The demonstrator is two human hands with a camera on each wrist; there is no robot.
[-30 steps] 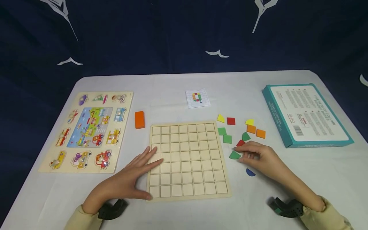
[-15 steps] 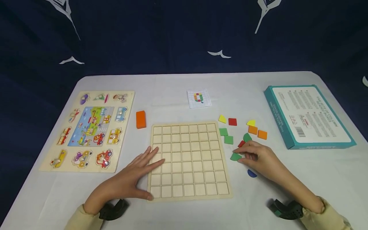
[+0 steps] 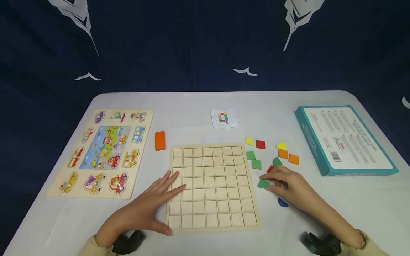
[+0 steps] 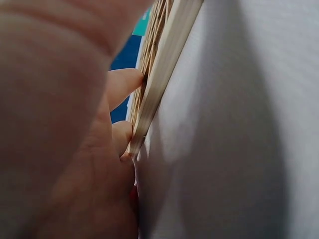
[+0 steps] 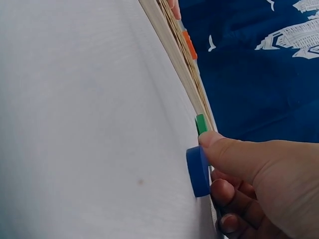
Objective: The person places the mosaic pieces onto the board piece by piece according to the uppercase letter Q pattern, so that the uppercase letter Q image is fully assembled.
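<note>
My left hand (image 3: pixel 144 209) rests with fingers spread over the left edge of a wooden grid board (image 3: pixel 211 192); its thumb lies at the near left corner. In the left wrist view, fingertips touch the board's edge (image 4: pixel 164 64). Right of the board, my right hand (image 3: pixel 289 185) pinches a green fan-shaped tile (image 3: pixel 263 184) between thumb and forefinger, low over the tablecloth. In the right wrist view the thumb covers part of that green tile (image 5: pixel 201 123). A blue half-round tile (image 3: pixel 283 202) lies just below the hand. A red tile (image 3: pixel 270 168) is partly hidden behind the fingers.
Beyond the right hand lie green tiles (image 3: pixel 256 164), orange tiles (image 3: pixel 293 159), yellow tiles (image 3: pixel 249 141) and a red square (image 3: pixel 260 144). A pattern card (image 3: pixel 223 119) and orange block (image 3: pixel 160 141) sit behind the board. A picture puzzle (image 3: pixel 137 177) stands left, a teal box (image 3: pixel 309 142) right.
The head view has tilted up, so everything sits lower in it. Both hands stay nearly in place; the right fingers cover slightly more of the green tile.
</note>
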